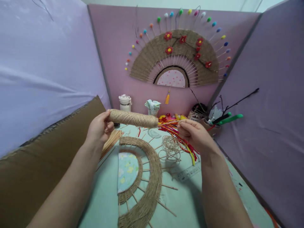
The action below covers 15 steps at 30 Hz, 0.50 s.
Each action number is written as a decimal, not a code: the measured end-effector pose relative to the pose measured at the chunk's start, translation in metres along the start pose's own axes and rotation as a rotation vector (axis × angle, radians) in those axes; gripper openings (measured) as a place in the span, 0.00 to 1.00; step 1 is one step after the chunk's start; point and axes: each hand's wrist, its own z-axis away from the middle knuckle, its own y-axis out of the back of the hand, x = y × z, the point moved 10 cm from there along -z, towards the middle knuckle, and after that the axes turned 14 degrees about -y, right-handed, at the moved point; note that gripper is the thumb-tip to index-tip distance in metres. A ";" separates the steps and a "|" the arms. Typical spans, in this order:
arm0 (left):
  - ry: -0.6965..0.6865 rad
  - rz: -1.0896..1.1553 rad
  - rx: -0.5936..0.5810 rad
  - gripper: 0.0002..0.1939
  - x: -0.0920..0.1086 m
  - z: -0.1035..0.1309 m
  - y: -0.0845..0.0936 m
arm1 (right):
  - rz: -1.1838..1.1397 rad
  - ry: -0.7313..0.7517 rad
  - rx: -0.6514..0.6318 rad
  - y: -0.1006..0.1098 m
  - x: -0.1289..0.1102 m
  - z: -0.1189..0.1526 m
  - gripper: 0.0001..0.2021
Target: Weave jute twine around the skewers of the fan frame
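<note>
My left hand grips the left end of a long spool of tan twine, held level above the table. At the spool's right end, my right hand pinches a strand of the twine. Beneath the hands lies a half-round woven fan with thin sticks poking out of its rim and a pale floral centre. A loose tangle of twine rests to the right of the fan, below my right hand.
Colourful fuzzy stems, a clear ruler and a protractor lie on the table. Thin sticks are at left. Behind stand a white bottle and pots with twigs. A decorated fan hangs on the pink back panel.
</note>
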 end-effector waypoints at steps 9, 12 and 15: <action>0.210 -0.107 -0.079 0.13 -0.042 -0.016 0.015 | -0.529 0.250 0.218 0.057 -0.043 0.026 0.11; 0.050 -0.238 -0.089 0.09 -0.035 -0.034 0.014 | -0.561 0.324 0.270 0.062 -0.052 0.038 0.12; -0.009 -0.254 0.041 0.09 -0.032 -0.057 0.013 | -0.540 0.359 0.308 0.060 -0.059 0.047 0.13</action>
